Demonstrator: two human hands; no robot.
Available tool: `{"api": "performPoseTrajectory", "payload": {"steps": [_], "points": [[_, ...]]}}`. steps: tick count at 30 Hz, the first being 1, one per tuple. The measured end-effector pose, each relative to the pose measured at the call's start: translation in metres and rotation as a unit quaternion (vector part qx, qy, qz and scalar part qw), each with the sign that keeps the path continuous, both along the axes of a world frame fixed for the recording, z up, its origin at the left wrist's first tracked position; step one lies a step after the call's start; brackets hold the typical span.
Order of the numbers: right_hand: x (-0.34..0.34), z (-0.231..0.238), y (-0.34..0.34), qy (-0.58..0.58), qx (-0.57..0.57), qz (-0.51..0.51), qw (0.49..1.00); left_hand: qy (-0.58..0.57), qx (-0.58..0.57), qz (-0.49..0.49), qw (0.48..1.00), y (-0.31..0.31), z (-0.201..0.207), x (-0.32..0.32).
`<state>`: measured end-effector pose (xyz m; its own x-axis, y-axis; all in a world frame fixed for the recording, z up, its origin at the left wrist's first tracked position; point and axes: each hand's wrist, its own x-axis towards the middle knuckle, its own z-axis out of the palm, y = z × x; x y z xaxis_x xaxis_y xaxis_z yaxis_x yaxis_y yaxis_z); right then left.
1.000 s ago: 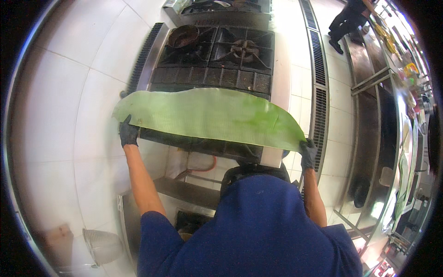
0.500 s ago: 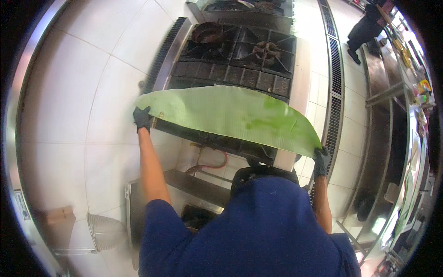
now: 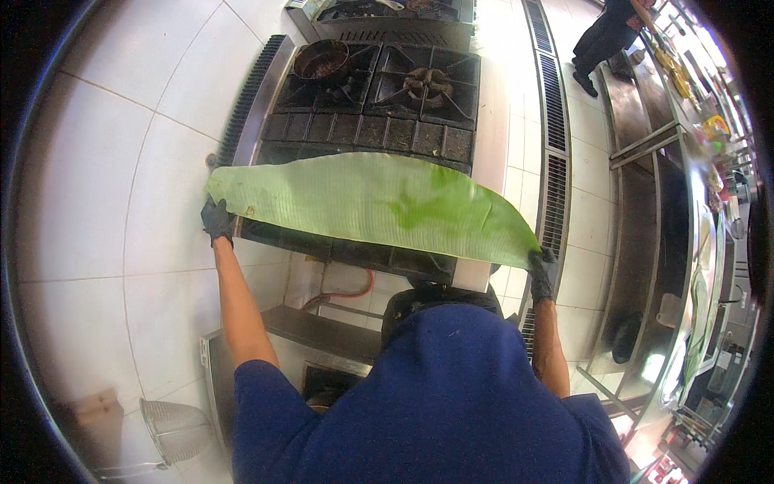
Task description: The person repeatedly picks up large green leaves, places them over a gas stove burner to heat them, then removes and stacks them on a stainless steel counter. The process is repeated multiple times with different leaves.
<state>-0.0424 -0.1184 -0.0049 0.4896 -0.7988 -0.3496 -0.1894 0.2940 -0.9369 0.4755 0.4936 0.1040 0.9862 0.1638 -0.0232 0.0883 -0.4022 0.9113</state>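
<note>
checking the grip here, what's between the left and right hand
In the head view, one long green leaf spans the stretch between the left hand and the right hand, with the black stove beneath it.

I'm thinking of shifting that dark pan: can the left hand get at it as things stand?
Probably not: the left hand is holding the left end of the green leaf, and the dark pan sits on the stove beyond that leaf.
</note>
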Motion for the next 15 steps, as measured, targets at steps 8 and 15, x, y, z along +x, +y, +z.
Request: {"api": "performPoseTrajectory", "payload": {"steps": [8,15], "points": [[-0.021,0.018,-0.006,0.068,-0.072,0.026,0.995,-0.083,0.121,-0.022,0.989,0.02,-0.042,0.013],[-0.033,0.033,-0.021,0.135,-0.078,0.016,0.988,-0.031,0.325,-0.065,0.943,0.015,-0.038,0.011]]}}
